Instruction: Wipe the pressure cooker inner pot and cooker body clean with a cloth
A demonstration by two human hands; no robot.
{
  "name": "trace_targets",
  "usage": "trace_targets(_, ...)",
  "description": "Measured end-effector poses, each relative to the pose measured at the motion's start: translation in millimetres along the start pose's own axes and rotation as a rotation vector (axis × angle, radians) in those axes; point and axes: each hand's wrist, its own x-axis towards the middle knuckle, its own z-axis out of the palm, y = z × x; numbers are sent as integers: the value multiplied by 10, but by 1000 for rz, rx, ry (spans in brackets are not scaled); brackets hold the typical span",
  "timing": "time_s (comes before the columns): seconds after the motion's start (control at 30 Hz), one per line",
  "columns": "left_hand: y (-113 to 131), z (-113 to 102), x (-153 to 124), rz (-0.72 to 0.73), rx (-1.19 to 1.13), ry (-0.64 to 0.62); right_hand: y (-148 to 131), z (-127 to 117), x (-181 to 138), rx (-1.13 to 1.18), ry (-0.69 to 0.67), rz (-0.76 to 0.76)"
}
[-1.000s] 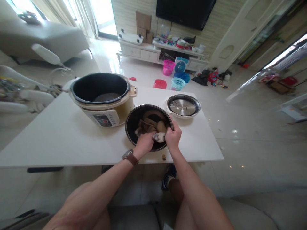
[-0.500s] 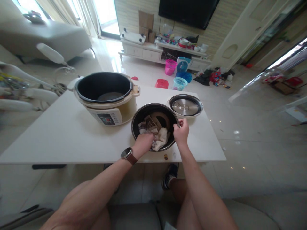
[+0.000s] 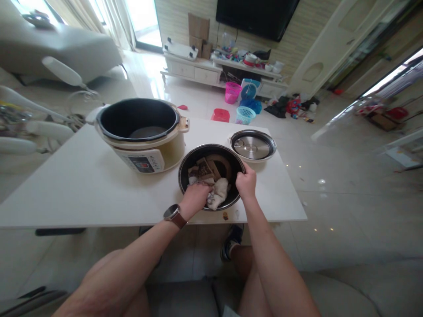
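Observation:
A black inner pot (image 3: 228, 160) stands on the white table (image 3: 82, 193) near its front edge. Inside it lies a crumpled beige and brown cloth (image 3: 216, 193). My left hand (image 3: 194, 199), with a watch on the wrist, is closed on the cloth and presses it against the pot's near wall. My right hand (image 3: 246, 182) is closed on the pot's right rim. The cloth hides part of the pot's bottom.
A cream electric cooker body (image 3: 142, 132) stands open to the left of the pot. A round steel lid (image 3: 253, 146) lies to the right behind it. Small crumbs (image 3: 225, 215) lie at the table's front edge. Baskets and clutter sit on the floor beyond.
My right hand left the cloth inside the pot and took hold of the right rim. My left hand kept the cloth and shifted it against the near wall.

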Motion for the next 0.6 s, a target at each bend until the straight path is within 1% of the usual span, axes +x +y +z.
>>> trace_targets(0.17,-7,25,26,-38,-22,16,8,84,-95,-3,48,-9)
trace_targets(0.33,23,42,77,-96,-118,32,-19,231,-203,24,108,-3)
trace_targets(0.47,60,46,109,-149,-192,70,-63,297,-247,34,91,-17)
trace_targets(0.53,75,43,103,-134,-196,69,-69,301,-252,27,83,-20)
trace_targets(0.6,79,33,80,-80,-183,44,-54,292,-247,16,90,-7)
